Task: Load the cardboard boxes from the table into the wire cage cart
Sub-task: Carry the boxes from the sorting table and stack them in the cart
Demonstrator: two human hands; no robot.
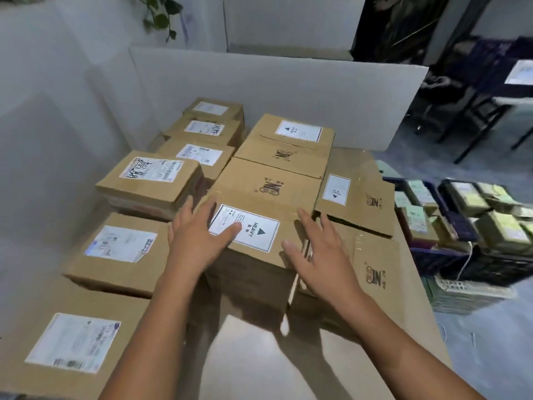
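Left hand [199,235] and right hand [320,255] are held open, fingers spread, at 8 and 4 o'clock of the HEAVY-labelled box [268,186] on the counter [409,313], presumably so its weight gets clamped from both sides.

The person is extending both bare arms forward from the lower edge of the view. The left forearm [144,327] is angling up and to the right. The right forearm [403,350] is angling up and to the left, so the two are converging toward the hands. The left hand [199,235] is lying palm down, fingers straight and slightly spread, thumb pointing toward the right hand [320,255]. The right hand is likewise lying palm down, fingers straight and fanned, thumb reaching inward. The hands are sitting side by side, apart, with no finger curling.
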